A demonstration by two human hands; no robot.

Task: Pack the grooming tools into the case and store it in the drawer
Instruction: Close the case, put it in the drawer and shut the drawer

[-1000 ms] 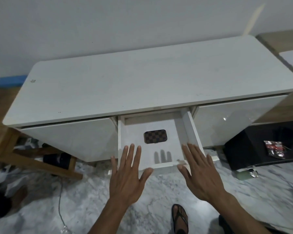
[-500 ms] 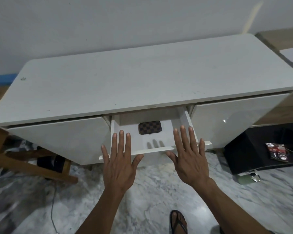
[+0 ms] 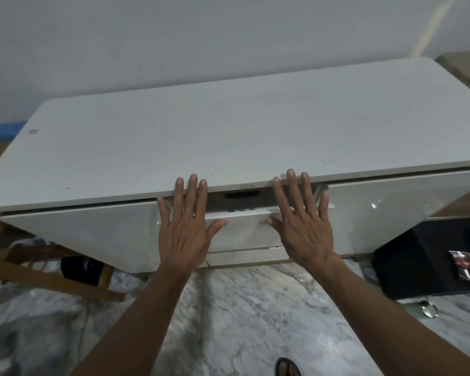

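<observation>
White cabinet [image 3: 228, 137]: long, low, flat-topped, against a grey wall; its front edge runs just above the fingertips of both hands.
Marble floor [image 3: 242, 316]: grey-veined, below the wrists and forearms.
Black box [image 3: 423, 261]: on the floor, well to the right of the right hand; a red-and-black packet [image 3: 468, 265] lies on its top.
Wooden frame [image 3: 38, 270]: low on the floor, well to the left of the left hand, partly under the cabinet.
Drawer [image 3: 242, 226]: middle of the cabinet front, between and under both hands, open by only a narrow dark gap beneath the top.
Left hand [image 3: 183, 229]: fingers straight and spread, palm flat against the drawer's left end.
Right hand [image 3: 305, 225]: fingers straight and spread, palm flat against the drawer's right end; thumbs of both hands point toward each other.
Sandalled foot [image 3: 288, 367]: at the bottom edge, below the right forearm.
Case [image 3: 242, 195]: only a dark sliver shows in the gap, between the two sets of fingers, inside the drawer.
</observation>
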